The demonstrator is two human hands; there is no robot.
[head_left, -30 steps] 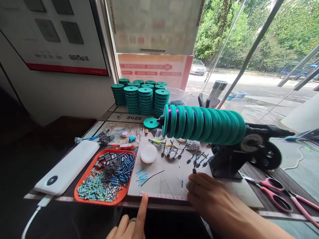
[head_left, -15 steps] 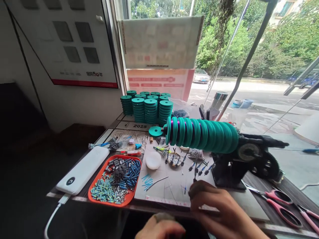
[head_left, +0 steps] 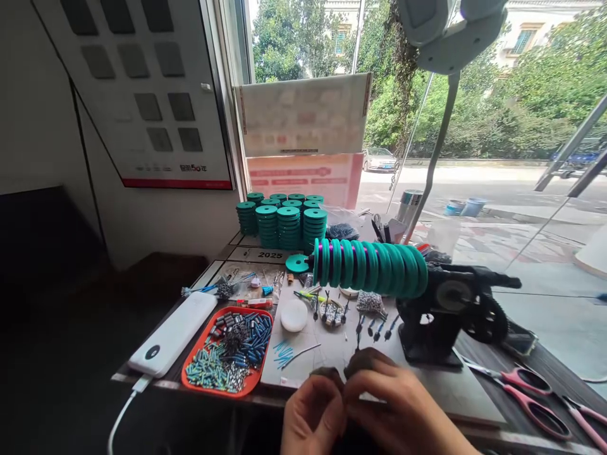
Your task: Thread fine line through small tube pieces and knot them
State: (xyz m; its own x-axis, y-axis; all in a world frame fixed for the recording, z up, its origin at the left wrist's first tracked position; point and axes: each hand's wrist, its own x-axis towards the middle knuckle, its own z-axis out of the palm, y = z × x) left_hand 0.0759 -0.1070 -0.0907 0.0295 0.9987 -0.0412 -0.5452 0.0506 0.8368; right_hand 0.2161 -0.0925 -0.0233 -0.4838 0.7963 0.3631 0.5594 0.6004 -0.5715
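At the front edge of the pale work board [head_left: 296, 360], my left hand [head_left: 313, 407] and my right hand [head_left: 386, 395] meet, fingertips almost touching. Thumb and forefinger are pinched together on both; whatever lies between them is too small or hidden to make out. Just beyond my right fingertips, several small dark pieces with thin blue stems [head_left: 378, 330] rest on the board. A short row of similar pieces leans at a round dish of tiny beads [head_left: 331, 313]. A grey bent wire [head_left: 301, 355] and some short light-blue strands lie left of my hands.
A red tray [head_left: 184, 379] of small blue, green and silver parts sits left, beside a white power bank [head_left: 173, 335]. Teal spools [head_left: 289, 230] stand behind. A black winder [head_left: 434, 316] carrying teal discs [head_left: 370, 266] and pink-handled scissors [head_left: 538, 411] are on the right.
My left hand has risen and moved right to meet my right hand, its fingers now pinched. My right hand shifted slightly left. The camera view has tilted up.
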